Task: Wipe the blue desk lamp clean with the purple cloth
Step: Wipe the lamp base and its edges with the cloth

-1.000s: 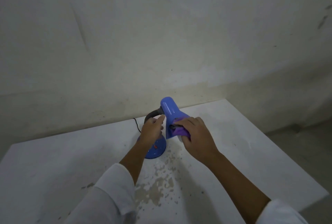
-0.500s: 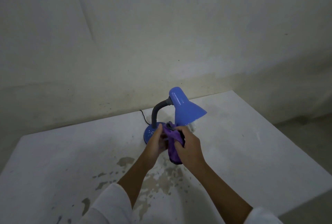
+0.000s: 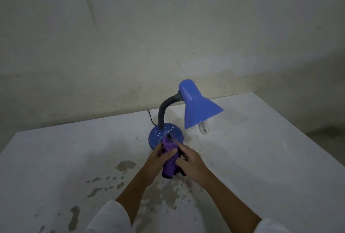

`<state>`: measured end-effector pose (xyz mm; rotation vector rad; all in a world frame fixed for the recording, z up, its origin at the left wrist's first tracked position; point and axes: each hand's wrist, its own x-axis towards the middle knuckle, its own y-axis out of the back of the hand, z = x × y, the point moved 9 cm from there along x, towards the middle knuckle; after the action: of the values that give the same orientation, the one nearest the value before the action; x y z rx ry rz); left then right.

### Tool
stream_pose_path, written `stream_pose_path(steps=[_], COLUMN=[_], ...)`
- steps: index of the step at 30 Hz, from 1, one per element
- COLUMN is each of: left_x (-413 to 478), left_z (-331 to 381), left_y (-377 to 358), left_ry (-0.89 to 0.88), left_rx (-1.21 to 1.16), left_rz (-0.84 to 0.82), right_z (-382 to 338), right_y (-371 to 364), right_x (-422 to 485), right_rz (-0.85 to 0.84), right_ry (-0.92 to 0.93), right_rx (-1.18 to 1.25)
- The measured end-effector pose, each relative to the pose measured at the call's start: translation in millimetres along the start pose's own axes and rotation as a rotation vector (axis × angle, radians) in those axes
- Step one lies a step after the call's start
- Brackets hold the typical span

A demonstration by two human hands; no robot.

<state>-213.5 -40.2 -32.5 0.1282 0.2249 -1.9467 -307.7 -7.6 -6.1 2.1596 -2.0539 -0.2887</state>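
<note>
The blue desk lamp (image 3: 197,105) stands upright on the white table, its cone shade tilted down to the right with a white bulb (image 3: 203,129) showing under the rim. A grey flexible neck (image 3: 164,108) joins the shade to the round blue base (image 3: 164,133), which is speckled with white marks. Just in front of the base, the bunched purple cloth (image 3: 169,160) hangs between both hands. My left hand (image 3: 155,161) grips it from the left with the thumb across it. My right hand (image 3: 190,161) holds its right side. Neither hand touches the lamp.
The white table (image 3: 261,158) has worn, peeling patches in front of me and at the left front. A black cord (image 3: 150,116) runs from the lamp base to the table's back edge. A plain stained wall rises right behind the table; floor shows at the far right.
A second ago my right hand rubbed the cloth on the shade while the left steadied the neck. Both hands have since drawn back off the lamp and now handle the cloth together.
</note>
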Motion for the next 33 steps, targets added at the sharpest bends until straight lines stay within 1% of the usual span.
stream_pose_path(steps=[2,6,12,15,18,19,21,23,28,33], left_x=[7,16,11,6,-2,-6,-13,-17,-21,-3], left_z=[-8,-19,-22,-24,-32,-35,-43,-46,-52,-50], left_y=[8,18,18,13,0,-3,-11,-13,4,26], left_ry=[-0.017,-0.039,-0.149,-0.152,-0.090,-0.063,-0.002,0.011,0.010,-0.008], left_rx=[0.004,0.081,0.188,0.171,0.140,0.084,-0.121,-0.242,-0.174,-0.146], left_rz=[0.037,0.130,0.260,0.266,0.206,0.191,0.151,0.124,0.275,0.342], right_z=[5,12,29,37,37,37,39,40,41,46], right_y=[1,6,7,7,8,9,14,19,24,23], right_x=[7,16,11,0,-16,-19,-26,-26,-22,-4], right_rz=[0.014,0.093,0.124,0.108,0.106,0.114,0.148,0.180,0.208,0.198], right_ry=[0.042,0.166,0.292,0.277,0.297,0.301,0.291,0.274,0.241,0.224], right_rx=[0.004,-0.100,-0.121,-0.101,-0.114,-0.128,-0.149,-0.144,-0.152,-0.207])
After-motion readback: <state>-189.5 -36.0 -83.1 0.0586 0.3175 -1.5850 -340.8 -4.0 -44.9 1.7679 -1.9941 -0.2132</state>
